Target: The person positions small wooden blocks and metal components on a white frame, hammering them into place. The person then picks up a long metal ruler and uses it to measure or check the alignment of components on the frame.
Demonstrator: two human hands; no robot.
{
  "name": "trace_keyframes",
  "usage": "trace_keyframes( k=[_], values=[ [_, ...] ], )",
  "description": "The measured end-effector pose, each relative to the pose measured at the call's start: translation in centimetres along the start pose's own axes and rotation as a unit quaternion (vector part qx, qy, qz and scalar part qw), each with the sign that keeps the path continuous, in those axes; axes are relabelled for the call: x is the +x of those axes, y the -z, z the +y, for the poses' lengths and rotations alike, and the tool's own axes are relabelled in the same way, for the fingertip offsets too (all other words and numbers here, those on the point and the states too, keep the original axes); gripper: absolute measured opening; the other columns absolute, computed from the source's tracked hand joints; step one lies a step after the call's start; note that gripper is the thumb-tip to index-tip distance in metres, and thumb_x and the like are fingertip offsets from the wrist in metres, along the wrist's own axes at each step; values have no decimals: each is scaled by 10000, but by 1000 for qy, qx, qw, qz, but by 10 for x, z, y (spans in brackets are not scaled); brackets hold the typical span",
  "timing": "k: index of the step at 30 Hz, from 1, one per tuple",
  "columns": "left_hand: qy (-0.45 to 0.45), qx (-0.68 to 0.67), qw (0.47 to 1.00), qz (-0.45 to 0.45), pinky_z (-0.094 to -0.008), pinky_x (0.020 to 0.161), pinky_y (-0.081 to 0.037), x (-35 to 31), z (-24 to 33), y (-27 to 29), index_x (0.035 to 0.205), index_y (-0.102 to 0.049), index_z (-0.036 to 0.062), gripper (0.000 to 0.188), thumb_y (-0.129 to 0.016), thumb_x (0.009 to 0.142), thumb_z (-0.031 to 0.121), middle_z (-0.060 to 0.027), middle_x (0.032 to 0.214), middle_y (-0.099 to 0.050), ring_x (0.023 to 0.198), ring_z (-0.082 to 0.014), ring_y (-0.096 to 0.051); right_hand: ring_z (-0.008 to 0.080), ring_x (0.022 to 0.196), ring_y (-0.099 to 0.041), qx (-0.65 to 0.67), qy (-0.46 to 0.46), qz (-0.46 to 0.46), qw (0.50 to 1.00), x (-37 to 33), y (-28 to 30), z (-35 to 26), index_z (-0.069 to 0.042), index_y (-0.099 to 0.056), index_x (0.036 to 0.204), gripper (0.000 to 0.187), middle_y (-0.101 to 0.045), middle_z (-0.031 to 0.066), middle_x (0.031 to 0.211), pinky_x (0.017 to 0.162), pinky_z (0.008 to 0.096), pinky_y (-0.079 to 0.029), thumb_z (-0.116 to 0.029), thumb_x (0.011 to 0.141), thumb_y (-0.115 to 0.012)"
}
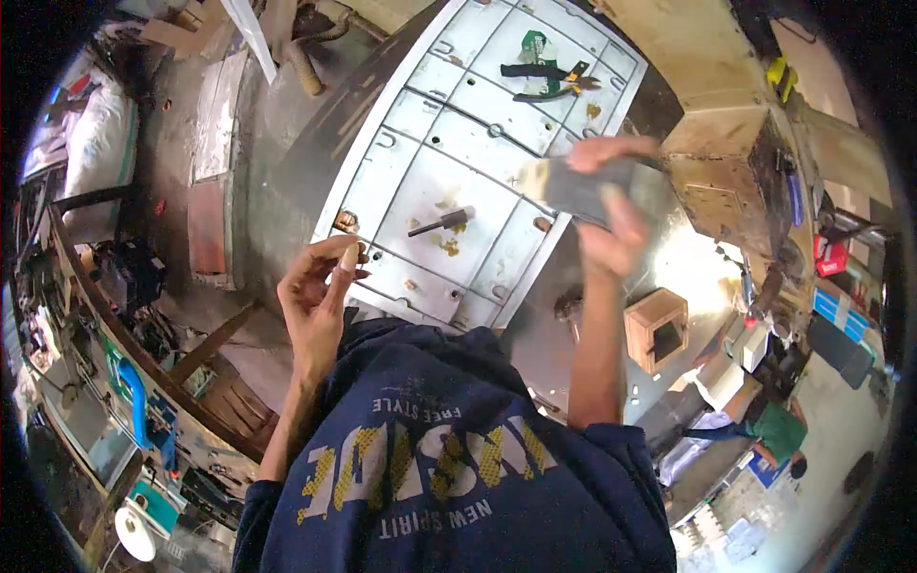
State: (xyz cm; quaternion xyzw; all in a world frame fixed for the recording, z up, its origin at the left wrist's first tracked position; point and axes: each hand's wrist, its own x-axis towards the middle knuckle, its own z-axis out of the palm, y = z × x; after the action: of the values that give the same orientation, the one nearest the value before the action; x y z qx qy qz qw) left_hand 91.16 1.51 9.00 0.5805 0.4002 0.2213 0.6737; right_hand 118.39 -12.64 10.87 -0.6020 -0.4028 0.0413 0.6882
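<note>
A white ribbed panel (401, 172) lies before me. At its near left corner is my left hand (317, 286), with thumb and fingertips pinched together; what they hold, if anything, is too small to make out. My right hand (616, 224) grips a dark grey blocky thing (587, 189) with a pale end, over the panel's right edge. Motion smears it, so its kind is unclear. Between the hands a dark, stepped metal rod (437, 223) rests on the panel. Farther back lie dark-handled pliers (554, 84) beside a green and white packet (537, 46).
A brownish metal piece (346, 222) sits at the panel's left edge. On the right stand a wooden machine housing (721, 158) and a small wooden box (656, 329). A cluttered bench (143, 382) curves along the left. A person in green (776, 430) bends at the far right.
</note>
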Motion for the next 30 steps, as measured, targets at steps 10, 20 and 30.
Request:
trace_keyframes(
  k=[10, 20, 30],
  values=[
    [23, 8, 999, -22, -300, 790, -546, -13, 3, -3, 1058, -670, -58, 158, -630, 954, 55, -83, 991, -684, 892, -147, -651, 194, 890, -578, 12, 15, 43, 999, -32, -12, 36, -11, -514, 1079, 436, -610, 119, 942, 835, 346, -468, -199, 714, -661],
    [1, 1, 1000, -10, -292, 805, -533, -6, 4, -4, 1070, -669, -58, 183, -636, 956, 81, -79, 981, -686, 891, -143, -647, 245, 724, -517, 134, 104, -98, 981, 38, 4, -49, -24, -488, 998, 415, -538, 116, 805, 698, 421, -438, -321, 747, -634],
    [-22, -15, 1000, -1, -291, 811, -538, -9, 8, -10, 1066, -657, -73, 180, -644, 949, 64, -77, 974, -677, 891, -133, -634, 142, 758, -555, 59, -53, 34, 996, -13, -16, 40, -48, -549, 964, 326, -555, 38, 816, 726, 304, -467, -113, 674, -685]
  ],
)
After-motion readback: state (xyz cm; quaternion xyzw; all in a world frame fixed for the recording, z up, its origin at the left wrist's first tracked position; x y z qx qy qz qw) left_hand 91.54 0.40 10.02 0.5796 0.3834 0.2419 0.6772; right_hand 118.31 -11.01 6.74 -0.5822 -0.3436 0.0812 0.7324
